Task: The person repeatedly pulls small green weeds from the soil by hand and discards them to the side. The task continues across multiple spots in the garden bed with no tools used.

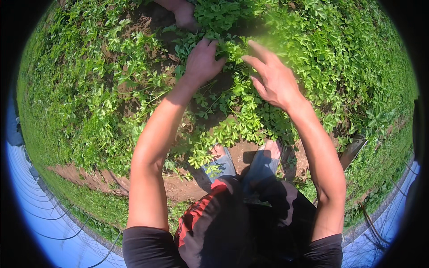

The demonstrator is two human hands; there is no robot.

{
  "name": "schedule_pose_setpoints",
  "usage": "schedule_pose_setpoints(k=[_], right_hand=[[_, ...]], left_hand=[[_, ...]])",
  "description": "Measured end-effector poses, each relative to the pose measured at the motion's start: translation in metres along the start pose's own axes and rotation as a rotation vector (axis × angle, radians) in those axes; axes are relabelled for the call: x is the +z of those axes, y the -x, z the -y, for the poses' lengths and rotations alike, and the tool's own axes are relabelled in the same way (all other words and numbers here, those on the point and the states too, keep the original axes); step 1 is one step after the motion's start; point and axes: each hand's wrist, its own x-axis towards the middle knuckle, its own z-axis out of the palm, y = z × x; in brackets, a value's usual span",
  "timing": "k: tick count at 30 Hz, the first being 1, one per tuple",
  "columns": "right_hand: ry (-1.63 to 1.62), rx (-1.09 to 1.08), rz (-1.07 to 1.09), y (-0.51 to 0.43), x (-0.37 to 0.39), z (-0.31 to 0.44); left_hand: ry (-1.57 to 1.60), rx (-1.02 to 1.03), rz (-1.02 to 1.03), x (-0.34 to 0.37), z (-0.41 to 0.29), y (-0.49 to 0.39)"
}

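Note:
My left hand [205,62] reaches down into leafy green plants [234,88] that look like parsley or celery. Its thumb is spread and its fingertips are lost among shaded leaves, so whether it grips a stem is hidden. To the right, my right hand [274,77] hovers over the same foliage with fingers apart and nothing between them. Its fingertips point towards a bright leaf cluster between both hands. Another person's hand [185,16] enters from the top, just beyond my left hand, its fingers hidden by leaves.
Dense foliage [335,50] spreads on both sides, with brown soil [241,154] showing in gaps. My feet [272,149] stand close to the plants' near edge. A flat, pale-edged object [353,152] lies beyond my right forearm. Thin curved hoops [72,234] arch at the lower left.

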Motion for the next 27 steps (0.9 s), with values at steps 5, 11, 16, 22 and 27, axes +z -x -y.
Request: schedule_pose_setpoints(k=[5, 11, 16, 22, 27], right_hand=[[0.038, -0.115, -0.099, 0.01, 0.002, 0.008], [0.163, -0.023, -0.046, 0.016, 0.011, -0.01], [0.192, 0.077, -0.049, 0.017, 0.022, -0.036], [0.156, 0.085, -0.05, 0.015, 0.025, -0.042], [0.081, 0.1, -0.044, 0.006, 0.009, -0.025]], left_hand=[[-0.064, -0.076, -0.057, -0.01, 0.011, -0.003], [-0.223, -0.091, -0.09, -0.029, 0.007, 0.011], [-0.473, 0.279, -0.556, -0.052, -0.019, 0.046], [0.042, 0.263, -0.198, -0.003, -0.043, 0.104], [-0.185, 0.082, -0.062, 0.039, -0.022, 0.075]])
